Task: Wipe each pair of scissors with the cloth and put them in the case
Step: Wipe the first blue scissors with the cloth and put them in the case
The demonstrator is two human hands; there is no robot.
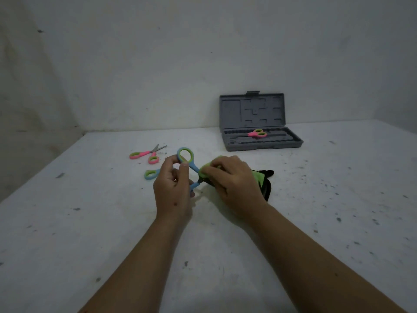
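Note:
My left hand [174, 186] holds a pair of blue scissors with green-lined handles [188, 160] by the handles, one ring standing up above my fingers. My right hand [232, 179] grips a green and black cloth [259, 179] folded over the blades, which are hidden. A second blue pair [151, 174] lies on the table just left of my left hand, mostly hidden behind it. A pink pair [146, 153] lies open further left. The grey case [261, 144] stands open at the back right with another pink pair [257, 133] in its tray.
The white table [90, 222] is speckled with dark marks and meets a pale wall [158, 64] at the back. Its left edge runs diagonally from the back corner toward me.

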